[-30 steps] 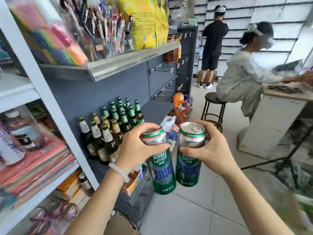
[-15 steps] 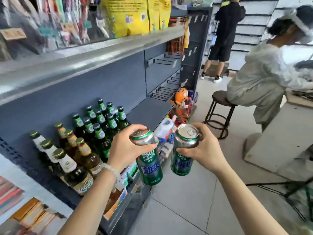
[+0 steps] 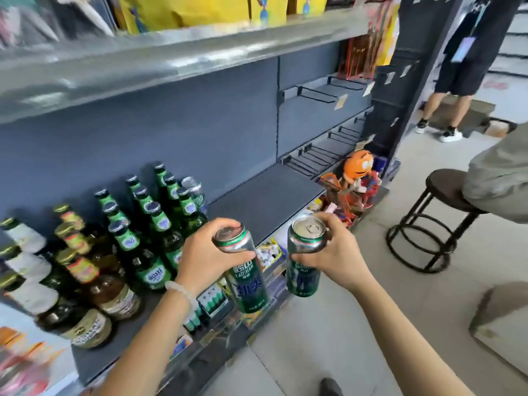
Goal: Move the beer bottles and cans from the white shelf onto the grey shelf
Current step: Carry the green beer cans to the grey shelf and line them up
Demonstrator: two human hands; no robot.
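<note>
The left hand (image 3: 207,257) grips the upper part of one can (image 3: 245,274), tilted with its top leaning left; just to its right, apart from it, the right hand (image 3: 333,252) grips a second can (image 3: 304,260) held nearly upright. Both cans hang in front of the shelf board's (image 3: 265,195) front edge, over the floor (image 3: 328,332). Left of the left hand, bottles (image 3: 160,224) stand in rows on that board, with another can (image 3: 195,192) behind them near the back panel. Beyond the hands the board lies bare. Farther right of the right hand stands a stool (image 3: 437,221), with a figurine (image 3: 357,170) between it and the board.
</note>
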